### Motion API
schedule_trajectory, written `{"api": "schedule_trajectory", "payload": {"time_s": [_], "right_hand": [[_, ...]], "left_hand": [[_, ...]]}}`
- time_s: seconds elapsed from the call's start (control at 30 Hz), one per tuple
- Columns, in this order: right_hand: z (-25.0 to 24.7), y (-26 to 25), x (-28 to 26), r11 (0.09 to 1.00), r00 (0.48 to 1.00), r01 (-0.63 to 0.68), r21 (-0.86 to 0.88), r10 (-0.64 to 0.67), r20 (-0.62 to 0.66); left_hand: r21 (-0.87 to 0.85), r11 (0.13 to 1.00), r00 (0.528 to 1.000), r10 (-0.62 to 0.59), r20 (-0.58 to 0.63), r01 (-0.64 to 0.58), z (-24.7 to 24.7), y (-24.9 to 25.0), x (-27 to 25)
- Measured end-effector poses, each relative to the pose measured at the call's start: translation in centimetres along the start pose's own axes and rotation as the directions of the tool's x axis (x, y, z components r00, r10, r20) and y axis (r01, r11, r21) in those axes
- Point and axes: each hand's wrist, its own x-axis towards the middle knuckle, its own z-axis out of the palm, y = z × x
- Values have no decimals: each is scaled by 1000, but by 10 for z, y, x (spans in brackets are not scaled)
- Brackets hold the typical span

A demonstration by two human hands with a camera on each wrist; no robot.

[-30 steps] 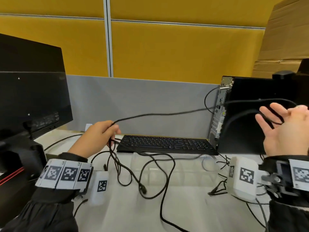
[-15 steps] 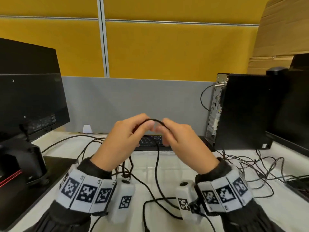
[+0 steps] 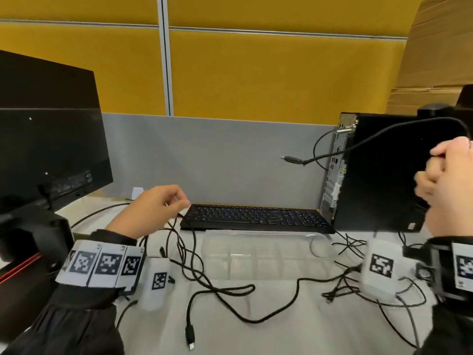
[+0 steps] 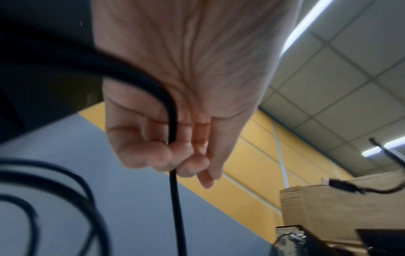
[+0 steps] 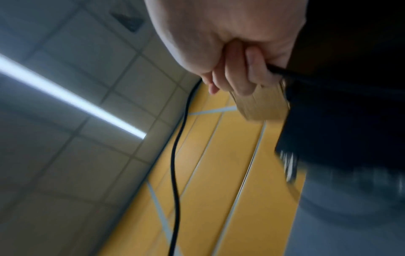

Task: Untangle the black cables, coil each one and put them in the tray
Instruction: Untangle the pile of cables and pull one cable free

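Several black cables (image 3: 204,280) lie tangled on the white table in front of a clear plastic tray (image 3: 317,238). My left hand (image 3: 179,203) hovers low by the keyboard's left end. Its curled fingers (image 4: 162,155) hold one black cable (image 4: 175,199) that drops into the tangle. My right hand (image 3: 435,165) is raised at the far right, in front of the PC tower, and grips a second stretch of cable (image 5: 175,173). That stretch arcs over the hand, and its free plug (image 3: 290,159) hangs in the air. I cannot tell whether both hands hold the same cable.
A black keyboard (image 3: 256,217) lies behind the tray. A PC tower (image 3: 378,180) stands at the right and a monitor (image 3: 51,139) at the left. Thinner cables (image 3: 350,249) are knotted near the tower's foot. A grey and yellow partition closes the back.
The hands were together over the middle of the table; now they are wide apart. The right hand has gone up and right with its cable, and the left has sunk to the left.
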Motion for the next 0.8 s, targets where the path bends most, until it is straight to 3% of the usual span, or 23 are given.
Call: {"api": "schedule_trajectory", "payload": {"time_s": [0.1,0.17,0.2,0.3,0.37,0.43,0.5,0.57,0.63,0.73,0.77,0.8], "right_hand": [[3,-3,-8,967,985,142,-211,-116,129],[22,-22,-23,994,947,65,-94,-31,320],[31,-32,-34,996,899,32,-85,9,437],[61,-59,-70,983,721,123,-140,9,693],[76,-75,-93,977,549,190,-97,-24,835],[94,-82,-111,970,375,234,-60,-33,927],[110,-88,-121,987,266,154,35,-76,961],[120,-85,-119,985,251,-2,171,-165,954],[118,-84,-109,974,252,-101,201,-170,953],[99,-70,-81,966,177,-256,48,-2,984],[88,-64,-68,951,187,-309,0,61,980],[78,-55,-52,933,232,-360,-27,117,966]], "left_hand": [[-62,998,994,-14,-108,7,-1,4,2],[-170,984,983,17,-184,-49,2,11,3],[-240,967,976,34,-213,-86,3,15,4],[-427,889,968,67,-240,-168,9,30,0],[-483,844,963,132,-235,-234,16,43,-4],[-510,801,947,232,-222,-315,22,58,-11],[-529,749,917,344,-204,-399,29,72,-19],[-543,708,884,435,-169,-452,34,81,-25],[-550,684,862,485,-148,-479,34,84,-27],[-533,716,885,434,-165,-451,23,73,-23],[-513,749,906,383,-181,-419,19,63,-18],[-481,793,927,316,-200,-374,15,51,-14]]}}
